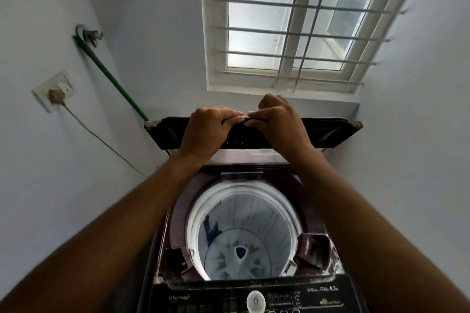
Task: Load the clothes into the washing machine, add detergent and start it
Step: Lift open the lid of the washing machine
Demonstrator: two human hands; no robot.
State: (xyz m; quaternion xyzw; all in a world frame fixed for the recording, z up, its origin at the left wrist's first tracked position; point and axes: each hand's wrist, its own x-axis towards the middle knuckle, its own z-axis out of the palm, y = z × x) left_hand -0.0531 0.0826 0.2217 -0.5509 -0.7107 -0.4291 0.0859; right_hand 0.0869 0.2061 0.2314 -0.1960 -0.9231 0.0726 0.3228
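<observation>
Maroon top-loader washing machine (254, 284) fills lower centre of frame, lid (330, 132) raised and folded at centre, drum (244, 231) open below it. Drum looks nearly empty: a blue scrap at its left wall, no clear load of clothes visible; detergent not in view. Left hand (206, 129) and right hand (277, 119) both curl fingers over the lid's top edge, fingertips almost meeting at mid-edge. Control panel (256, 300) at bottom edge. Plug and socket (54, 91) at left, green pipe (112, 79) upper left, barred window (292, 20) top. Risk: lid could slip from the grip and drop, since only fingertips hold it; shutting now would likely leave clothes and detergent out.
</observation>
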